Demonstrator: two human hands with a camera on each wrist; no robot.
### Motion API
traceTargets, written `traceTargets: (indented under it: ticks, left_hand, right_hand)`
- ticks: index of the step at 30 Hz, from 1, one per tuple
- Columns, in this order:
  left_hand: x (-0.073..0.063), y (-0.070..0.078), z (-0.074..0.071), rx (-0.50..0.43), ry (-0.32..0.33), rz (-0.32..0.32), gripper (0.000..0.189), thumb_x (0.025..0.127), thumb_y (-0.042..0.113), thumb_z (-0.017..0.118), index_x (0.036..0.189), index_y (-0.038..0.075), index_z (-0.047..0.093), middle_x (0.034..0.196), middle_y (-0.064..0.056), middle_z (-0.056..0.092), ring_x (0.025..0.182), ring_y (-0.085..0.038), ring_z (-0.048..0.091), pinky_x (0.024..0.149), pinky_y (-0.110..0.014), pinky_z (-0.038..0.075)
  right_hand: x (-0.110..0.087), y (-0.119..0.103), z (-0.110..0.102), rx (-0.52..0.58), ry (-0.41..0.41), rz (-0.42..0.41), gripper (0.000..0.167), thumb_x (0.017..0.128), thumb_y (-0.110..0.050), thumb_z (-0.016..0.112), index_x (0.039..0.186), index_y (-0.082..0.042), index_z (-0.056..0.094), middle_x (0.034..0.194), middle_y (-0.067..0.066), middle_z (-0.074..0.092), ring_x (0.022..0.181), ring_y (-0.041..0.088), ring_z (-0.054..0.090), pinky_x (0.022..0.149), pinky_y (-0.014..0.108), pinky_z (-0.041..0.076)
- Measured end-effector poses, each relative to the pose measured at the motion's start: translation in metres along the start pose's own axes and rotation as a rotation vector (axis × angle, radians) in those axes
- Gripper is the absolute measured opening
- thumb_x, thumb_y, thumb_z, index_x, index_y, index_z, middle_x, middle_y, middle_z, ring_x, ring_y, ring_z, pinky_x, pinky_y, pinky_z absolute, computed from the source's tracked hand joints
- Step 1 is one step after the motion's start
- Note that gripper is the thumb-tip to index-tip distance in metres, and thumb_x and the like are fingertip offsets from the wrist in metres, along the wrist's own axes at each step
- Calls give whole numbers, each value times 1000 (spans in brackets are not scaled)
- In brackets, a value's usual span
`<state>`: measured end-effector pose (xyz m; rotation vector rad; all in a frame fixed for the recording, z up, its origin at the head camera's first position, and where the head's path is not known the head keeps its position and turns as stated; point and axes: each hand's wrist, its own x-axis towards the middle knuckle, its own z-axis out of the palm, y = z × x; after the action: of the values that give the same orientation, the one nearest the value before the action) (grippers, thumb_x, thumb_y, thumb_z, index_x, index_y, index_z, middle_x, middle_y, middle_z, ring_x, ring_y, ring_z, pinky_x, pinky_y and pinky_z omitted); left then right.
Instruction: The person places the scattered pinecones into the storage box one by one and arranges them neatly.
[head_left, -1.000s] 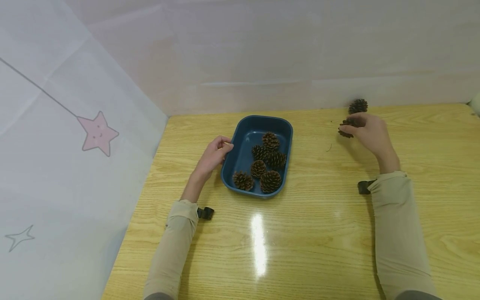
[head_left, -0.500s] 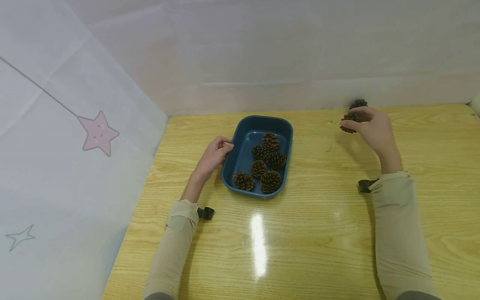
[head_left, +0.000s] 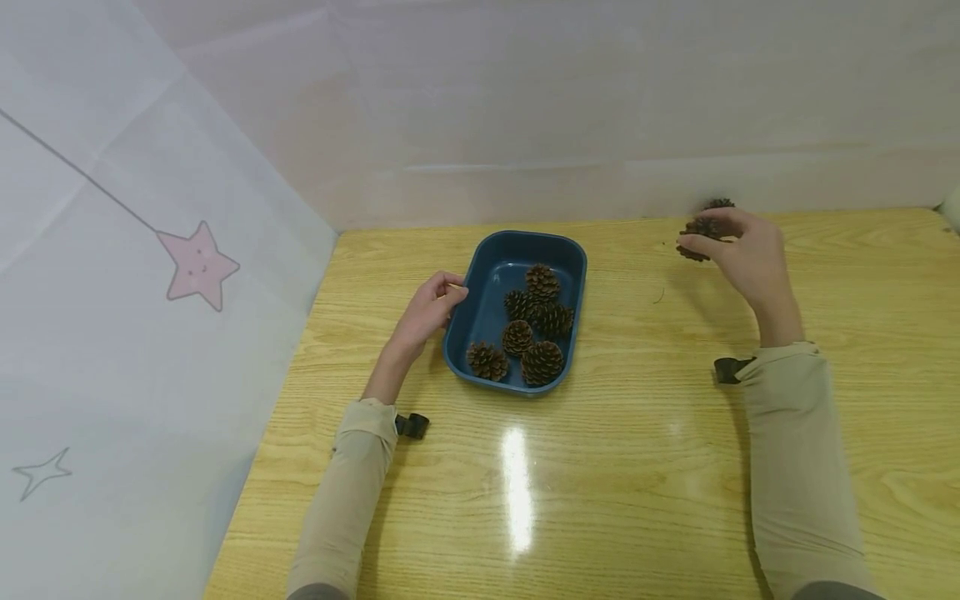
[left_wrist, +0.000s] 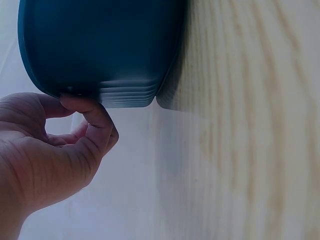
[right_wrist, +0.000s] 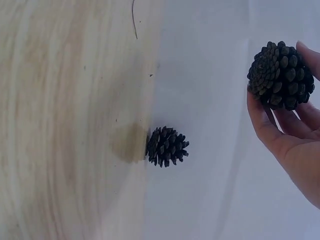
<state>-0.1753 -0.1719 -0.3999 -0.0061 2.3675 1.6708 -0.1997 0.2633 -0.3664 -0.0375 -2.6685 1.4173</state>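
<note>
My left hand [head_left: 423,318] pinches the left rim of a dark blue plastic basin [head_left: 486,312], thumb and fingers bent at its edge. Inside the basin lie several brown pine cones [head_left: 542,363], most of them toward its right and near side. At the right, my right hand [head_left: 752,258] grips another pine cone [right_wrist: 281,76] between thumb and fingers, held up over the table in the right wrist view. A loose pine cone [right_wrist: 167,146] sits at the table's back edge, partly hidden behind the held one in the head view.
The wood-grain table [head_left: 622,467] meets a pale cloth wall [head_left: 525,108] at the back and another at the left, printed with a pink star [head_left: 198,267]. A thin dark strand [head_left: 658,296] and small crumbs lie between basin and right hand.
The right hand has lifted the pine cone up and slightly back from the table, now overlapping the loose one more. The left hand and basin have stayed in place.
</note>
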Motion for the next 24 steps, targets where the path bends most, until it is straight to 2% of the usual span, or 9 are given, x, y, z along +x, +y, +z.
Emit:
traceTargets:
  ticks: [4,10,17,24]
  left_hand:
    - [1,-1,0,2,-2,0,34,109,24,55,136,3,56,98,-7,52,72,-18,45,69,-36,42]
    - [1,-2,0,6,-5,-5,35,109,25,55,136,3,56,98,-7,51,73,-18,45,71,-38,42]
    - [2,-2,0,3,-2,-3,34,109,24,55,135,3,56,97,-7,50,75,-19,45,71,-38,41]
    - [1,0,0,0,-2,-5,33,109,24,55,135,4,56,98,-7,51,74,-18,46,69,-36,42]
  right_hand:
    - [-1,-4,1,5,19,-22,55,93,-42,79,135,-8,68,119,-4,62,101,4,55,80,25,46]
    - [-4,-11,2,55,24,-45,47,91,-38,82,129,-13,73,107,-13,64,95,2,60,76,19,48]
    - [-7,-22,5,112,10,-55,45,89,-36,84,129,-17,74,109,-12,66,96,-1,63,80,17,50]
    - [-9,-31,11,138,3,-92,44,90,-31,84,128,-12,73,108,-10,67,96,1,65,83,16,51]
